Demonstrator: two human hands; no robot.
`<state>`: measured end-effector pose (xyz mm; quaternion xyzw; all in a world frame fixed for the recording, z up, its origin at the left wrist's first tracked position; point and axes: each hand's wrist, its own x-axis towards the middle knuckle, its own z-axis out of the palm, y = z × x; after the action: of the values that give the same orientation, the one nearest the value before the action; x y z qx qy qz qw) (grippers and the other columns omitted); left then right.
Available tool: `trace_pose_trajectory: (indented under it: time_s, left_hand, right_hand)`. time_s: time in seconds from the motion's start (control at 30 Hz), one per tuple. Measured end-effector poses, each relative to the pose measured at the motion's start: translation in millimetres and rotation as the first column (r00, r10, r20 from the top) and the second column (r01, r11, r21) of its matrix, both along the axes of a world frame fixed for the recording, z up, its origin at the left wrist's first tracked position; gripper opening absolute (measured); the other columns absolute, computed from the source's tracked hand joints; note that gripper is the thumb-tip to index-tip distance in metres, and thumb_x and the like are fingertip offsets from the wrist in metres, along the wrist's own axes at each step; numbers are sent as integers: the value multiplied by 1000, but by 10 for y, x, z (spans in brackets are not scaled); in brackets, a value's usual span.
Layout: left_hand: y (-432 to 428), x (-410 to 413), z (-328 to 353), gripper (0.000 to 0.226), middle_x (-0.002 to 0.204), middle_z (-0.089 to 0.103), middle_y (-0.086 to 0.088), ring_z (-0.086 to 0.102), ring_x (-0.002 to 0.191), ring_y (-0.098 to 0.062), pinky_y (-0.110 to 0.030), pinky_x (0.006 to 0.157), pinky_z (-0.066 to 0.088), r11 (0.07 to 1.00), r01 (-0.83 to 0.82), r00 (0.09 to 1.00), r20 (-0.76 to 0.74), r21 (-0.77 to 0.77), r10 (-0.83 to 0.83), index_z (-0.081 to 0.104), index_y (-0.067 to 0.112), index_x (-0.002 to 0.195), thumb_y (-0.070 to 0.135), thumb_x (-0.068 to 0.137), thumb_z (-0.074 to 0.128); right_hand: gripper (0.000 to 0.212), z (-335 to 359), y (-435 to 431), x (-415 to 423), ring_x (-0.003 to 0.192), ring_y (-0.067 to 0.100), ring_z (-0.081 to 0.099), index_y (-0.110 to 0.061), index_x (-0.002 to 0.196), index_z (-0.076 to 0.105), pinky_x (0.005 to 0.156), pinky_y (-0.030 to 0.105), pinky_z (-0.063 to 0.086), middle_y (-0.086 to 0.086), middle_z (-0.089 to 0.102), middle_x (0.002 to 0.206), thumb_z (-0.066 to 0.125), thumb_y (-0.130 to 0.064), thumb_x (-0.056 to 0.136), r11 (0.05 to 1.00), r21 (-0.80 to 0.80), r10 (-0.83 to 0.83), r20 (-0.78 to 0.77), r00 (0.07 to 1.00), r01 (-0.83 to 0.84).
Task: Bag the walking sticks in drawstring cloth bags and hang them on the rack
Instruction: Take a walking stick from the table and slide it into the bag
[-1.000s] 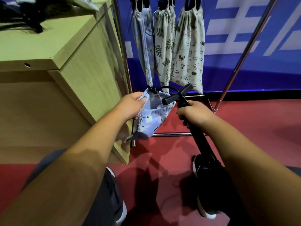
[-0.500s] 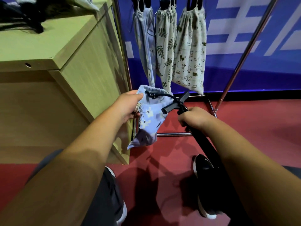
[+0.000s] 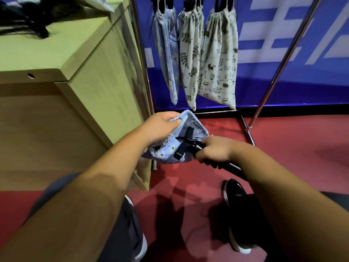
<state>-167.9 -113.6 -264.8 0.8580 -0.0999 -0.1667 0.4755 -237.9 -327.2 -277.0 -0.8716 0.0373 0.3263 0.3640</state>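
One black walking stick [image 3: 188, 133], smooth and round in the shaft with a T-shaped handle, is gripped just below that handle by the right hand [image 3: 213, 150], whose fingers are curled round it. The handle is seen at the open mouth of one soft, pale-blue printed cloth bag [image 3: 170, 154], whose frilled rim is pinched between the thumb and fingers of the left hand [image 3: 160, 127], above the red floor [image 3: 292, 148] and beside the wooden bench [image 3: 47, 53]. Three more drawstring bags [image 3: 190, 57], gathered at the neck, are hung from the shiny metal rack [image 3: 272, 85] behind: one pale blue, one leaf-printed, one printed with cats.
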Motion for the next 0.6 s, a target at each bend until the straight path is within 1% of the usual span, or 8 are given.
trace_pose_trajectory:
  time_s: [0.07, 0.17, 0.23, 0.3, 0.37, 0.4, 0.5, 0.6]
  left_hand:
    - [-28, -28, 16, 17, 103, 82, 7, 75, 94, -9, -38, 97, 60, 997, 70, 998, -1, 8, -70, 79, 36, 112, 33, 104, 65]
    - [-34, -64, 42, 18, 105, 81, 9, 77, 104, -16, -46, 102, 59, 988, 150, 988, -36, 37, -148, 78, 43, 111, 39, 98, 66]
    - [-12, -69, 69, 18, 107, 80, 13, 76, 103, -10, -42, 103, 58, 979, 191, 981, -32, 77, -189, 78, 41, 115, 36, 101, 68]
    - [25, -58, 104, 18, 106, 79, 16, 74, 99, -3, -34, 96, 58, 968, 217, 976, -6, 129, -218, 77, 38, 117, 33, 103, 69]
    - [56, -57, 142, 17, 99, 77, 19, 70, 89, 7, -25, 86, 54, 958, 224, 972, 27, 177, -232, 77, 40, 112, 27, 102, 70]
    - [66, -50, 148, 22, 97, 77, 20, 68, 86, 7, -25, 83, 53, 952, 232, 968, 46, 199, -245, 77, 42, 110, 24, 101, 71]
    - [65, -56, 135, 29, 98, 77, 23, 71, 88, 2, -29, 88, 58, 951, 250, 963, 53, 184, -264, 78, 42, 113, 17, 98, 73]
    - [4, -68, 106, 24, 110, 78, 13, 74, 104, -20, -41, 97, 58, 960, 217, 968, 85, 179, -235, 78, 46, 112, 27, 99, 72]
  right_hand:
    - [12, -23, 13, -14, 53, 25, 56, -11, 80, 68, 53, 33, 48, 8, 64, 67, 67, -23, 80, 1000, 4, -24, -20, 1000, 24]
    - [16, -44, 4, 0, 56, 29, 60, -10, 95, 65, 54, 34, 47, 11, 65, 76, 65, -17, 81, 993, 64, -97, -33, 995, 99]
    - [20, -49, -18, 31, 62, 34, 70, -9, 104, 65, 55, 35, 51, 14, 67, 85, 68, -14, 85, 983, 117, -139, -45, 989, 144]
    - [19, -49, -40, 50, 70, 37, 77, -9, 107, 66, 59, 39, 57, 15, 72, 90, 72, -14, 90, 966, 177, -181, -71, 981, 191]
    - [20, -62, -55, 51, 70, 38, 76, -8, 111, 66, 60, 40, 61, 16, 72, 88, 76, -18, 96, 935, 236, -250, -93, 964, 265]
    - [23, -72, -60, 45, 69, 38, 75, -5, 110, 65, 59, 40, 61, 18, 70, 85, 76, -22, 99, 915, 260, -293, -99, 951, 309]
    - [39, -115, -57, 38, 65, 40, 75, -1, 113, 62, 56, 42, 63, 23, 65, 79, 71, -37, 103, 862, 277, -400, -143, 905, 425]
    - [51, -161, -14, 24, 64, 41, 75, 1, 116, 59, 59, 47, 64, 26, 65, 82, 64, -48, 105, 848, 239, -434, -198, 879, 473]
